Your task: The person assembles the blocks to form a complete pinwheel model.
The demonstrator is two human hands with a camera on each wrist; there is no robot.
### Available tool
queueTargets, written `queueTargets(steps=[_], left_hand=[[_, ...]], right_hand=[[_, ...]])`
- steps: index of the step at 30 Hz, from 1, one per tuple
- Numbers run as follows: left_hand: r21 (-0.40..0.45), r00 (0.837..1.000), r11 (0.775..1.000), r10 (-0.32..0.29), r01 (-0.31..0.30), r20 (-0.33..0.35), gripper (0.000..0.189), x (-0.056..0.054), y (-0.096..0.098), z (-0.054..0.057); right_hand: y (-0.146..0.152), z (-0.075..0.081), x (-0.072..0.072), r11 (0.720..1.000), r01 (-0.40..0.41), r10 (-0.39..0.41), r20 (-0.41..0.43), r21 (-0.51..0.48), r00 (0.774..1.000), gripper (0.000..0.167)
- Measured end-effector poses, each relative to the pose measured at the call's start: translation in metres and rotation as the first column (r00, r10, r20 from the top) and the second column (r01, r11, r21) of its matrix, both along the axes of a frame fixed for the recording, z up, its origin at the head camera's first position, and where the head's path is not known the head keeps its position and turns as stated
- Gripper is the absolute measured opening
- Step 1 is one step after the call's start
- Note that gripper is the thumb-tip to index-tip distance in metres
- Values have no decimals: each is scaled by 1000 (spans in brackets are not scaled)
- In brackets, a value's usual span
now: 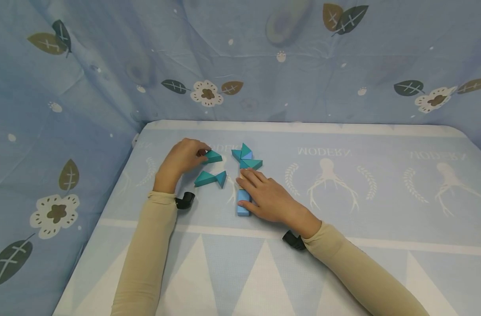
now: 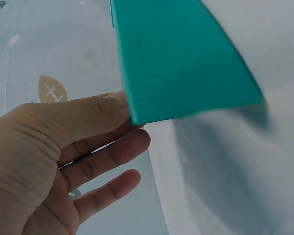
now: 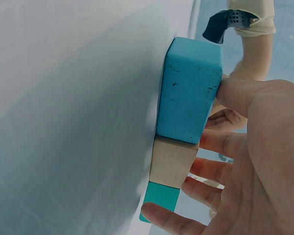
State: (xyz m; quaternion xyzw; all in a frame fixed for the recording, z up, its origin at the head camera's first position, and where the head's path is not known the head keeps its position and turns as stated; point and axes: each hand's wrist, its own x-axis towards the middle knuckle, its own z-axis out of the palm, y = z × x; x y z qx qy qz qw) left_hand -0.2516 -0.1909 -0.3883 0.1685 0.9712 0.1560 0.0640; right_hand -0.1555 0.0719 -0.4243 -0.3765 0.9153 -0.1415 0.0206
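Observation:
Between thumb and fingers, my left hand (image 1: pixel 185 154) pinches a teal triangular block (image 1: pixel 213 156) at the table's left side. The left wrist view shows that teal block (image 2: pixel 181 63) close up, with the thumb at its edge. My right hand (image 1: pixel 270 197) rests along a column of blocks, its fingers fairly straight. In the right wrist view the column has a blue rectangular block (image 3: pixel 188 93), a bare wood block (image 3: pixel 172 161) and a teal block (image 3: pixel 161 196). The thumb touches the blue block and a fingertip touches the teal one.
Several teal and blue triangular blocks (image 1: pixel 244 151) cluster at the column's far end. Two more teal pieces (image 1: pixel 206 178) lie near my left hand. The patterned table (image 1: pixel 382 184) meets a blue printed curtain (image 1: pixel 264 87) at the back. Black wrist mounts (image 1: pixel 185 200) sit on both wrists.

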Motion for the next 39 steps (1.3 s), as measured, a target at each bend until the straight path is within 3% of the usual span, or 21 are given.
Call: queueTargets(steps=[21, 39], left_hand=[[7, 998, 998, -54, 54, -23, 31, 3, 22, -3], [21, 996, 996, -84, 84, -34, 31, 5, 23, -4]], right_hand=[[1, 0, 0, 1000, 2, -2, -18, 3, 1000, 61], [0, -2, 0, 1000, 1, -1, -15, 2, 1000, 61]])
